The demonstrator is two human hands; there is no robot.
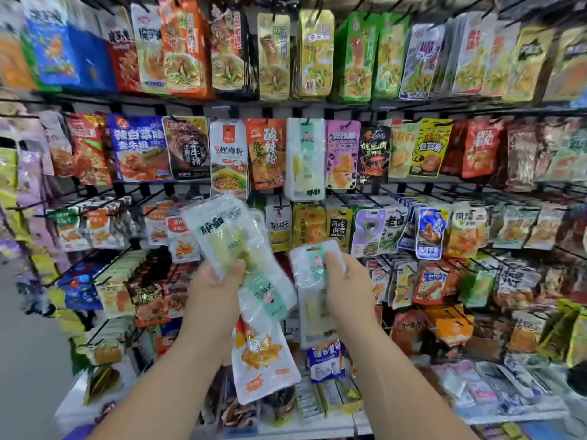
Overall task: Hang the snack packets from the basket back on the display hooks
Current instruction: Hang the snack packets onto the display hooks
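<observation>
Wall racking fitted with black display hooks [28,207] is filling the far side of the scene, and coloured snack packets are hanging on it in rows from top to bottom. A grey floor [25,344] is showing at the far left.

Near the centre, the person's left hand [216,287] is gripping a bunch of packets, fingers curled round them and thumb pressing on the front. A blurred white-and-green packet [222,233] is sticking up above the fist, a second white-and-green packet [266,296] is tilting down to the right, and an orange-printed packet [260,357] is dangling below.

Just to the right, the right hand [346,281] is pinching a single white-and-green packet [313,265] near its top, thumb on the front face, holding it upright in front of the lower rows. The two hands are close together but not touching.

A matching white packet [305,160] is hanging in the second row, directly above the hands. Loose packets are lying on the white bottom shelf [317,428].
</observation>
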